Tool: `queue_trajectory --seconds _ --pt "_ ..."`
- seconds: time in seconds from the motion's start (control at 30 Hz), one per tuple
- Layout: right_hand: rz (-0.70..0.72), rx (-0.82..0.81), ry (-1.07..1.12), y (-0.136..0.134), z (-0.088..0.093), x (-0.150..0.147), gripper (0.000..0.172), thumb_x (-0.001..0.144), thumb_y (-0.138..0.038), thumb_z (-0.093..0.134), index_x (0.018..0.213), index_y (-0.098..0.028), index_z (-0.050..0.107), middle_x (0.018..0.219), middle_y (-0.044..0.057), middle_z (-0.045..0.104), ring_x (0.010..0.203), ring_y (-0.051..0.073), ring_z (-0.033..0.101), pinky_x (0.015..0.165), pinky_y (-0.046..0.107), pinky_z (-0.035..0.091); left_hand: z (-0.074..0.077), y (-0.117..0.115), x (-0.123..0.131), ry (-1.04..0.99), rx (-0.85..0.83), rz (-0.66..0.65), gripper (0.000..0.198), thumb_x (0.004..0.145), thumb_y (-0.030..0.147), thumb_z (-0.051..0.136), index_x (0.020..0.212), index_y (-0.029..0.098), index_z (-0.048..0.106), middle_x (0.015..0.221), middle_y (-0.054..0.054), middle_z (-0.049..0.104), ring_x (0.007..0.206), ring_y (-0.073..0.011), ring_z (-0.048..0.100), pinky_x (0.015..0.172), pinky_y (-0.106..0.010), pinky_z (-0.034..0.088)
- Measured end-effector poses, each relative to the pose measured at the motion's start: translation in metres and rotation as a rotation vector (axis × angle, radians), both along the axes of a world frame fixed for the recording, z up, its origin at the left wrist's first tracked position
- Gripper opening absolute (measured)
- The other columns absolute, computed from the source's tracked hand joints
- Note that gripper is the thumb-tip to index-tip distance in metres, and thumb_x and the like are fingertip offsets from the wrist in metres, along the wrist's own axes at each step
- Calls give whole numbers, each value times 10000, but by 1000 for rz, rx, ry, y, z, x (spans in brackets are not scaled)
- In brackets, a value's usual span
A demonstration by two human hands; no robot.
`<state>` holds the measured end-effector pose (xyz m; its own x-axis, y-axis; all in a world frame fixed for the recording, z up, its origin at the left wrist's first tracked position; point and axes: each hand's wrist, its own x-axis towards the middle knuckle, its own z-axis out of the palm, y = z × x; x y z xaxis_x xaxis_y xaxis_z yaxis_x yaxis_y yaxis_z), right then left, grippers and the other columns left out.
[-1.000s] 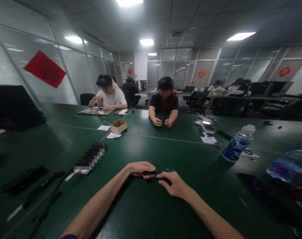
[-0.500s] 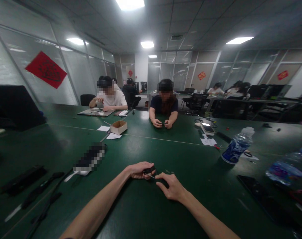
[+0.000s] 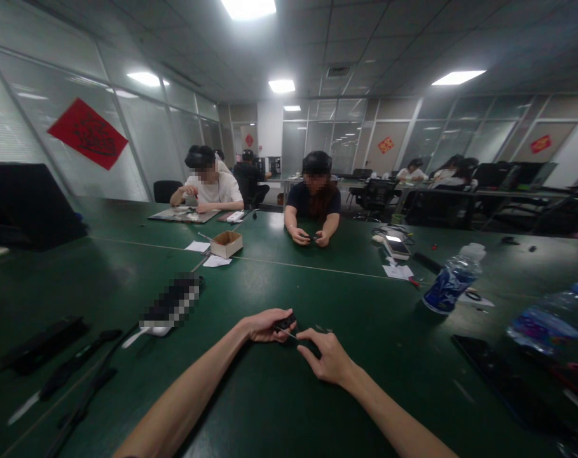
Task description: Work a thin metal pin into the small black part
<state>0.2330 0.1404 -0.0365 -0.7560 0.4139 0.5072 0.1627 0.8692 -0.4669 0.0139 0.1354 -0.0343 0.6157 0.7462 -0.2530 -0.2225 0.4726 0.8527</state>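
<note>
Over the near part of the table, my left hand (image 3: 268, 326) is closed around a small black block-like piece (image 3: 285, 322), whose exact kind I cannot make out. My right hand (image 3: 329, 357) is just to the right, its thumb and forefinger curled in a pinch around the end of a thin metal-shafted tool (image 3: 289, 334), which looks like a small screwdriver. The shaft points left to the black piece. Whether its tip touches the piece is too small to tell, and its handle is mostly lost against the dark table and my fingers.
The green table (image 3: 250, 407) carries a small open box (image 3: 226, 245), a white device with a cable (image 3: 159, 329), and dark tools at left. To the right are a blue-labelled bottle (image 3: 453, 280), another bottle (image 3: 550, 318) and a black phone-like slab (image 3: 489, 369). Two people sit opposite.
The black piece has turned slightly in my left hand, showing more of its face. My right fingers have shifted a little about the tool. Both arms stay in place.
</note>
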Motion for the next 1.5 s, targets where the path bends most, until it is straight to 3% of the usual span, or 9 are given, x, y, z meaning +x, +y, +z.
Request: queue_trajectory --seconds 0.13,0.3,0.4,0.77,1.03,1.5 --pt "-6 4 9 1 -3 -1 197 904 -277 464 1027 -171 575 905 61 682 789 163 658 695 260 505 -4 1 4 -20 10 58 393 829 494 553 778 104 547 540 21 420 447 -66 328 471 -189 201" --pt "-57 1 -31 1 -4 -3 195 918 -275 448 1035 -176 570 915 61 677 800 167 655 693 260 510 -13 7 14 -77 116 432 412 840 540 508 800 132 542 506 20 466 436 -74 346 478 -190 257" --pt "-109 -12 -69 1 -3 -4 192 921 -266 446 1046 -176 561 905 58 674 784 171 652 689 270 510 -17 8 19 -56 145 563 436 809 571 536 810 135 539 543 7 515 456 -78 396 488 -189 291" --pt "-108 -18 -95 1 -1 -5 187 926 -265 458 1062 -192 563 933 48 675 806 173 658 668 267 517 -19 6 23 10 222 597 459 777 585 569 818 129 546 596 -13 578 521 -97 487 530 -203 351" --pt "-34 -2 -72 1 -2 -4 209 915 -257 476 1085 -190 578 989 51 684 870 165 661 750 263 514 -19 7 22 -5 207 592 470 767 590 579 825 126 527 590 -7 563 446 -73 443 456 -186 298" --pt "-103 5 -64 -1 -1 -5 203 919 -269 451 1061 -185 569 945 61 682 829 180 659 725 287 508 -18 6 19 -51 179 606 416 797 539 578 869 130 548 651 -27 593 484 -82 480 488 -185 353"
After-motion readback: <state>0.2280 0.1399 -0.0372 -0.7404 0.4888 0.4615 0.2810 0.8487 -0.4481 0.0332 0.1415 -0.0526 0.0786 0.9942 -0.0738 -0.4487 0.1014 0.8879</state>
